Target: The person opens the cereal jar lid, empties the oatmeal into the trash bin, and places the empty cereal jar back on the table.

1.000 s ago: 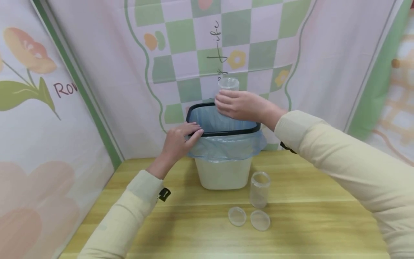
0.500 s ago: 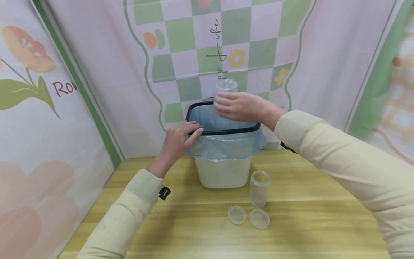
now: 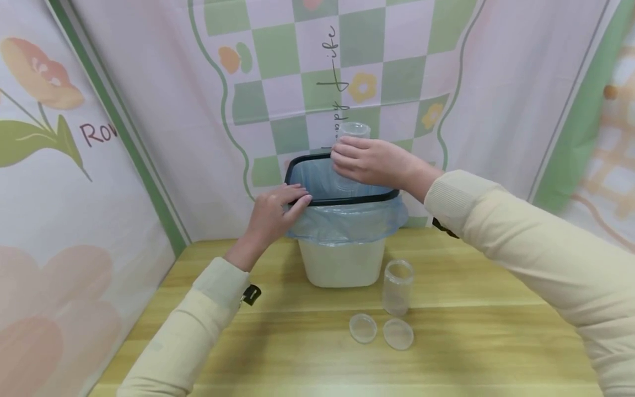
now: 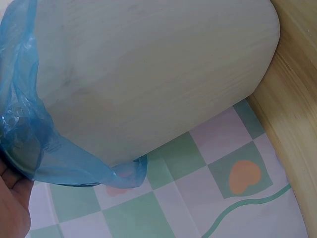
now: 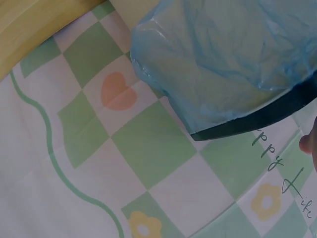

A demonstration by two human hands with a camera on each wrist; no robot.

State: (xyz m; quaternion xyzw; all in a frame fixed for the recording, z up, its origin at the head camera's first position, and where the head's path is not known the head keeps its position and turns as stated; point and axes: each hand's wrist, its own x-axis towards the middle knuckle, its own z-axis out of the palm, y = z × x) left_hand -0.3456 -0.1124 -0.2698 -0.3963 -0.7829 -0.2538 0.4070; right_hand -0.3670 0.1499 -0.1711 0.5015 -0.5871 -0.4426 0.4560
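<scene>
In the head view, my right hand (image 3: 369,162) grips a clear plastic jar (image 3: 354,130) upright above the mouth of a trash bin (image 3: 342,264). My fingers hide the jar's middle. A blue bag (image 3: 347,223) lines the bin and folds down over its outside, under a black rim ring (image 3: 347,201). My left hand (image 3: 273,215) holds the near left corner of that ring. A second clear jar (image 3: 398,289) stands uncapped beside the bin. Two clear round lids (image 3: 363,328) lie in front of it. The right wrist view catches only a fingertip (image 5: 307,144).
Everything stands on a wooden table (image 3: 278,353). Directly behind the bin hangs a checkered curtain (image 3: 278,99), and a flowered curtain (image 3: 59,182) borders the left side.
My right hand dipped slightly with the jar, then rose back a little and shifted right. The left hand stays on the rim. The standing jar and lids have not moved.
</scene>
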